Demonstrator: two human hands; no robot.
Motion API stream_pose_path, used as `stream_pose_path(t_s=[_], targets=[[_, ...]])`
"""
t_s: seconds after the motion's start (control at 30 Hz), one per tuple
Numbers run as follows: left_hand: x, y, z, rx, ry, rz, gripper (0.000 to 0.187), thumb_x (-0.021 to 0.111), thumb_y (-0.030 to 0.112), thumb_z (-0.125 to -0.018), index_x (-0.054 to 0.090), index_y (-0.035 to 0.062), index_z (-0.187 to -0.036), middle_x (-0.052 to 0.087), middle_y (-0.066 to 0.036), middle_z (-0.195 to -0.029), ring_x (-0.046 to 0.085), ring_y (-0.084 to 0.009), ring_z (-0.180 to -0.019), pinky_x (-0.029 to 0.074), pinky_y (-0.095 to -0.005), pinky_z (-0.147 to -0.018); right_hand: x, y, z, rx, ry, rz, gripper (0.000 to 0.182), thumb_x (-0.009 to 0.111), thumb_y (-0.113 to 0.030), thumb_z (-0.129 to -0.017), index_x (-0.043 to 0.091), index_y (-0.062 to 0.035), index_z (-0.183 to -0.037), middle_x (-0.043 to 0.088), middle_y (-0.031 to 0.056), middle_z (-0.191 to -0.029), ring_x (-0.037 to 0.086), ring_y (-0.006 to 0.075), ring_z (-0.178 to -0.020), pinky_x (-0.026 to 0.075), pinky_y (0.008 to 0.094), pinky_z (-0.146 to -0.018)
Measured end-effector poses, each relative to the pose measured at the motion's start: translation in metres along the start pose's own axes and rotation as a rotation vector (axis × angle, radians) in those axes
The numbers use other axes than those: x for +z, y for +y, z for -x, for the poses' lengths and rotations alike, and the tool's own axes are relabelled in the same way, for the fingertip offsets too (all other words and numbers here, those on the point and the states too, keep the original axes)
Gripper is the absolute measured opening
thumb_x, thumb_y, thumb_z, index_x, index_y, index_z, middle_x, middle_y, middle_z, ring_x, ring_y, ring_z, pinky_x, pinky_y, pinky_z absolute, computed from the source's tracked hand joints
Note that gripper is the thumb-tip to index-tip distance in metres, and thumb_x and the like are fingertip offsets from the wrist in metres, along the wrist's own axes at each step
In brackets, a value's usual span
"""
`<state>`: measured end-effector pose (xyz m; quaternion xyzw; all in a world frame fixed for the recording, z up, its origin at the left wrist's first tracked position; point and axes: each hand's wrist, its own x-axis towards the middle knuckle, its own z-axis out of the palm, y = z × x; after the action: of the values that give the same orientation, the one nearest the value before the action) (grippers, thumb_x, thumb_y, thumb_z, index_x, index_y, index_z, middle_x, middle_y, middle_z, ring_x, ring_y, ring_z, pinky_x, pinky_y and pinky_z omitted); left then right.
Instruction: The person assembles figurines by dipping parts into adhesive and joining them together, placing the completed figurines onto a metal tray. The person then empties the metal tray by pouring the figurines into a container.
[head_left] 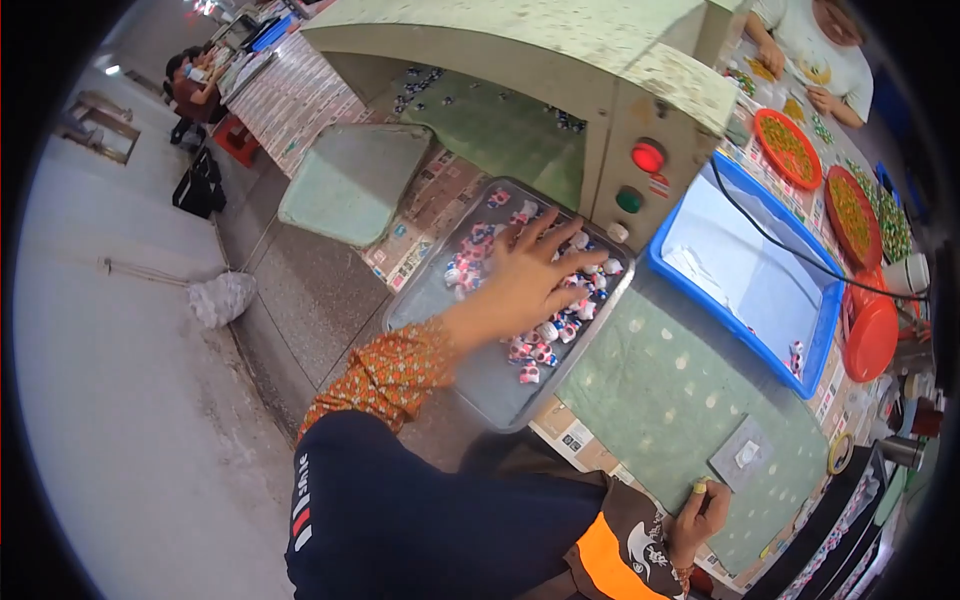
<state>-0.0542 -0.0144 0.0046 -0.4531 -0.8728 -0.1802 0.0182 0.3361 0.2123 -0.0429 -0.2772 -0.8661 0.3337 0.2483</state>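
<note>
My left hand lies spread over small red, white and blue figures in a clear-grey tray. Its fingers are apart, touching the pile near the tray's upper right side. At the lower right, my right hand rests by the edge of the green mat with its fingers curled in. Whether it holds anything small is hard to make out. Just above it, a grey square plate carries a small white piece.
Beyond the tray is a machine with a red light and green button. A blue bin stands right of it, crossed by a black cable. Red trays and a co-worker are at upper right; a pale green tray is left.
</note>
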Motion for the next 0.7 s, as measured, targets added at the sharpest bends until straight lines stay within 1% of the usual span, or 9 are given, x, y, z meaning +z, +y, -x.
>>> stream_pose_path(t_s=[0.07,0.2,0.3,0.37,0.4,0.47,0.6,0.67,0.7], targets=[[-0.015,-0.017,-0.023,-0.035,0.041,0.067,0.044,0.059,0.035,-0.093,0.058,0.0307,-0.137,0.043,-0.012,-0.152,0.03,-0.0385,-0.145,0.023,-0.0629,-0.11,0.001,0.001,0.001,0.014,0.02,0.003,0.006,0.058,-0.002,-0.095,0.056,0.0036,-0.093,0.052,0.0115,-0.084,0.051,0.0222,-0.074,0.042,0.0324,-0.065],[-0.008,-0.089,-0.087,-0.087,0.446,0.0,0.031,0.064,0.034,-0.09,0.062,0.024,-0.119,0.051,-0.014,-0.14,0.036,-0.0389,-0.139,0.035,-0.0579,-0.104,0.005,-0.008,-0.001,0.006,0.022,0.052,0.008,0.055,-0.003,-0.099,0.056,0.0022,-0.093,0.053,0.0087,-0.084,0.05,0.0175,-0.075,0.041,0.0298,-0.068],[0.016,-0.161,-0.141,-0.134,0.464,0.014,0.044,0.068,0.035,-0.085,0.059,0.0236,-0.127,0.047,-0.015,-0.144,0.034,-0.0394,-0.14,0.034,-0.0611,-0.103,0.005,-0.012,-0.003,0.011,0.009,0.086,0.009,0.054,-0.003,-0.099,0.056,0.0021,-0.092,0.052,0.0087,-0.083,0.049,0.0182,-0.075,0.041,0.0304,-0.068],[0.024,-0.179,-0.167,-0.249,0.278,-0.282,0.063,0.066,0.044,-0.086,0.049,0.024,-0.143,0.036,-0.016,-0.155,0.024,-0.0421,-0.146,0.03,-0.0691,-0.104,0.006,-0.019,-0.005,0.048,-0.016,0.135,0.009,0.054,-0.003,-0.099,0.055,0.0025,-0.091,0.051,0.0097,-0.081,0.048,0.0206,-0.075,0.04,0.0318,-0.069],[0.027,-0.18,-0.177,-0.25,0.279,-0.274,0.063,0.066,0.044,-0.086,0.049,0.024,-0.143,0.036,-0.016,-0.155,0.024,-0.0421,-0.146,0.03,-0.0691,-0.104,0.007,-0.018,-0.005,0.047,-0.016,0.144,0.009,0.054,-0.003,-0.099,0.055,0.0025,-0.091,0.051,0.0097,-0.081,0.048,0.0206,-0.075,0.04,0.0318,-0.069],[0.037,-0.178,-0.196,-0.302,0.059,-0.242,0.075,0.059,0.054,-0.089,0.034,0.0268,-0.154,0.022,-0.016,-0.163,0.012,-0.0446,-0.15,0.022,-0.0767,-0.105,0.008,-0.017,-0.004,0.02,0.005,0.18,0.01,0.054,-0.004,-0.099,0.054,0.0028,-0.091,0.049,0.0109,-0.081,0.048,0.0233,-0.074,0.04,0.0331,-0.069],[0.079,-0.187,-0.243,-0.3,-0.033,-0.107,0.08,0.053,0.06,-0.092,0.024,0.028,-0.159,0.01,-0.014,-0.167,0.0,-0.0411,-0.153,0.014,-0.0799,-0.107,0.007,-0.021,-0.004,0.056,-0.013,0.241,0.011,0.055,-0.005,-0.099,0.054,0.0029,-0.091,0.049,0.0118,-0.081,0.048,0.025,-0.074,0.04,0.0342,-0.069],[0.114,-0.201,-0.263,0.056,0.39,-0.062,0.057,0.052,0.045,-0.095,0.049,0.0113,-0.141,0.055,-0.01,-0.142,0.047,-0.0427,-0.131,0.034,-0.0634,-0.106,0.007,-0.022,-0.005,0.058,-0.016,0.246,0.011,0.055,-0.005,-0.098,0.053,0.0028,-0.091,0.05,0.0121,-0.081,0.048,0.0255,-0.074,0.04,0.0348,-0.068],[0.112,-0.199,-0.263,0.059,0.388,-0.054,0.057,0.052,0.045,-0.095,0.049,0.0113,-0.141,0.055,-0.01,-0.142,0.047,-0.0427,-0.131,0.034,-0.0634,-0.106,0.007,-0.021,-0.006,0.063,-0.015,0.253,0.011,0.055,-0.005,-0.098,0.053,0.0028,-0.091,0.05,0.0121,-0.081,0.048,0.0255,-0.074,0.04,0.0348,-0.068]])
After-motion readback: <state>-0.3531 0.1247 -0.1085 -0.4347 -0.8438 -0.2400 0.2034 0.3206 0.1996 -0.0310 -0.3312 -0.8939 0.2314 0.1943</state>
